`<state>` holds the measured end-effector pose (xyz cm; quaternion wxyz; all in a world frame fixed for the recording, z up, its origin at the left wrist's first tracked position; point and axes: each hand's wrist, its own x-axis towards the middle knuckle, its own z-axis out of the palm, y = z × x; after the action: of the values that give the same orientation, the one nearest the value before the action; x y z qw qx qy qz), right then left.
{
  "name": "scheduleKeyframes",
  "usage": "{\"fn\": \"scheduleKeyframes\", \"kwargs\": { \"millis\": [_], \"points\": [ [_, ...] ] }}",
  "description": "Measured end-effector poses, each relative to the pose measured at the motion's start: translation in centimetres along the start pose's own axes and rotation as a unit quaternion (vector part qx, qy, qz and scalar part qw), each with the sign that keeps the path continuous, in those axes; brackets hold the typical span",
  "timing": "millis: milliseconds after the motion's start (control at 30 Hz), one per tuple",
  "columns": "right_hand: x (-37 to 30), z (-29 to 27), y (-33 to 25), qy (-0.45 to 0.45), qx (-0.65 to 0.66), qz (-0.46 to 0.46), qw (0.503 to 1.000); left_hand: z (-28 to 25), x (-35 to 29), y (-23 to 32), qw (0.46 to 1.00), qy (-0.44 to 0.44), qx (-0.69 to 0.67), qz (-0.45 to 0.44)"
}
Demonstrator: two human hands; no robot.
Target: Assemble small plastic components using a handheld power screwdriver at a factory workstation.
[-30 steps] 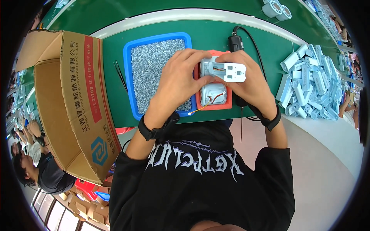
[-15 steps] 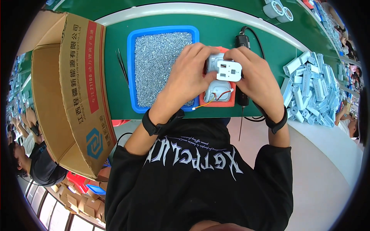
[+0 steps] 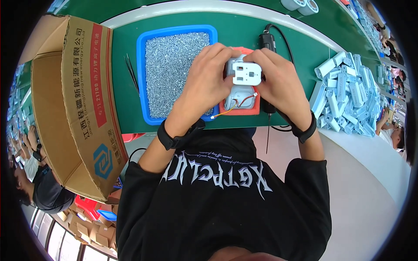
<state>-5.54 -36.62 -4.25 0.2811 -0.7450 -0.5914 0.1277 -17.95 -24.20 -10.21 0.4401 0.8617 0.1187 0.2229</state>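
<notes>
A white plastic piece with square cutouts (image 3: 247, 79) is held between my two hands above a red-orange holder (image 3: 254, 111). My left hand (image 3: 208, 76) closes on it from the left, the thumb at its edge. From the other side my right hand (image 3: 278, 77) grips it with bent fingers. Beneath lies a pale grey-blue plastic housing (image 3: 247, 102), seated in the holder and partly covered by the hands. Thin red, yellow and dark wires (image 3: 227, 112) with small white connectors run out over the housing. The fingertips at the far side are partly hidden.
A blue tray (image 3: 142, 82) of small silvery screws stands left of my hands, with black tweezers (image 3: 132, 75) beside it. A corded electric screwdriver (image 3: 267, 43) lies to the right, its bit past the table edge. Pale-blue plastic parts (image 3: 346, 95) are heaped right; a cardboard box (image 3: 82, 104) stands left.
The whole view has shifted slightly left. The white plastic piece has moved a little left over the housing, both hands still holding it.
</notes>
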Motion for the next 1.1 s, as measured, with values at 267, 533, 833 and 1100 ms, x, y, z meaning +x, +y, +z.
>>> {"fn": "scheduleKeyframes", "kwargs": {
  "millis": [267, 533, 833, 1100],
  "points": [
    [0.8, 0.8, -0.3, -0.017, -0.058, -0.039, 0.997, -0.9, 0.1, -0.5, 0.999, -0.037, 0.012, -0.026],
    [-1.6, 1.7, 2.6, 0.029, 0.069, 0.054, 0.996, -0.6, 0.4, 0.7, 0.999, -0.029, -0.014, -0.012],
    [-10.6, -5.6, 3.0, 0.137, -0.135, 0.286, 0.939, -6.6, -4.3, 2.8, 0.983, -0.141, 0.004, -0.117],
    [-16.3, -2.1, 7.8, 0.061, -0.258, 0.363, 0.893, -3.4, -4.9, 4.9, 0.979, -0.190, -0.010, -0.077]
  ]
}}
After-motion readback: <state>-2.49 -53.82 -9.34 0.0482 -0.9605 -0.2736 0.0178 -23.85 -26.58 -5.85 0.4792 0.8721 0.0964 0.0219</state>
